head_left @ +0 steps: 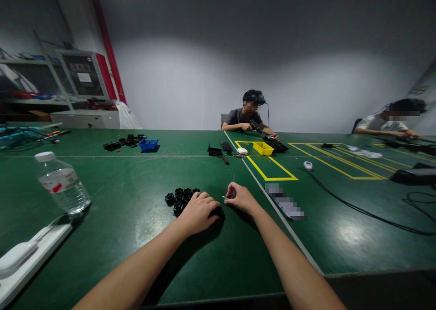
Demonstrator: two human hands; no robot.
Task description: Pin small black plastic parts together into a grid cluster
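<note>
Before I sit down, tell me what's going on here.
The near person's right hand grips a dark-handled tool, small silvery pieces beside it. The left hand, palm down, is beside a cluster of black parts on the green table. Across it, a co-worker holds what looks like a power drill.

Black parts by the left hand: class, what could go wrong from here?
The left hand is right beside the clustered black parts, so a sideways slip might scatter them. The right hand holds a purple-handled tool and has small shiny bits at its fingertips; juggling both, it could drop something.
</note>
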